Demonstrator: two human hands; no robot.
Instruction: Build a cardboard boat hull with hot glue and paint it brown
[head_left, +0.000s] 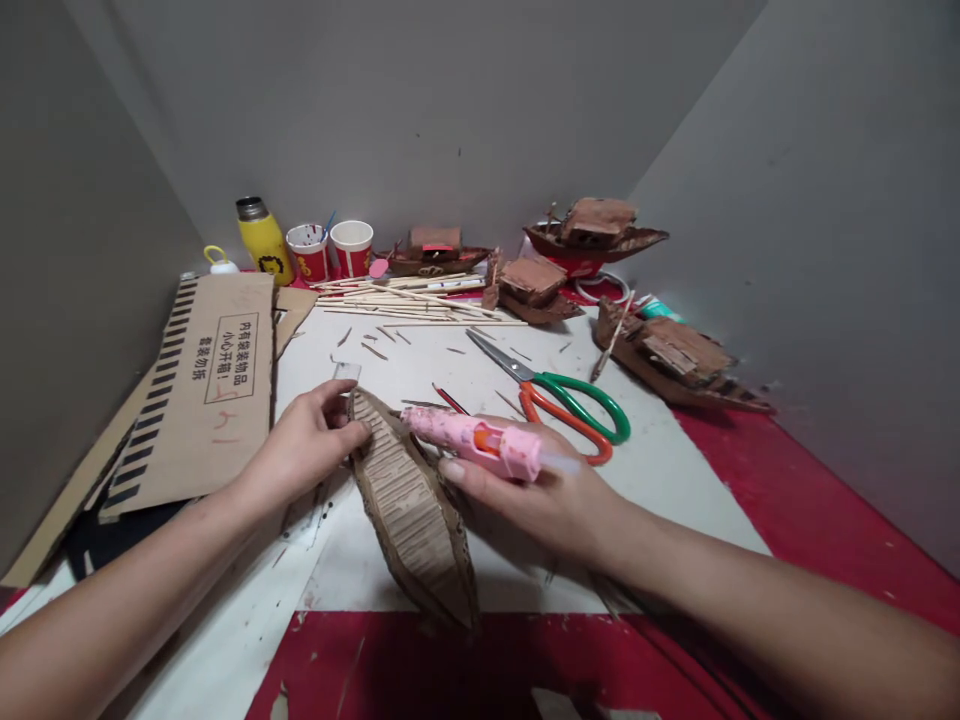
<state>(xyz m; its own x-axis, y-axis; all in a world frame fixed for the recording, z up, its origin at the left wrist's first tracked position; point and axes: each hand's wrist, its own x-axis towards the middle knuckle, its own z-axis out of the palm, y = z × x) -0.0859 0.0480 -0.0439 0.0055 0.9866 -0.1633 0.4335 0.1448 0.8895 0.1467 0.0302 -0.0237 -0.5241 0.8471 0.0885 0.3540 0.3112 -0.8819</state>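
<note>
While the left grip (pixel 311 440) pinches a brown, ribbed hull (pixel 409 500), the right (pixel 562 508) clasps a glue gun (pixel 456 432).

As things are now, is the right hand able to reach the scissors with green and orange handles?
Probably yes: the scissors lie just beyond the right hand with nothing visibly blocking, though its grip is taken by the pink glue gun.

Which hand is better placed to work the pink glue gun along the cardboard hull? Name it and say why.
Probably the right hand: it holds the glue gun, nose beside the hull, while the left hand grips the hull's far end.
</note>
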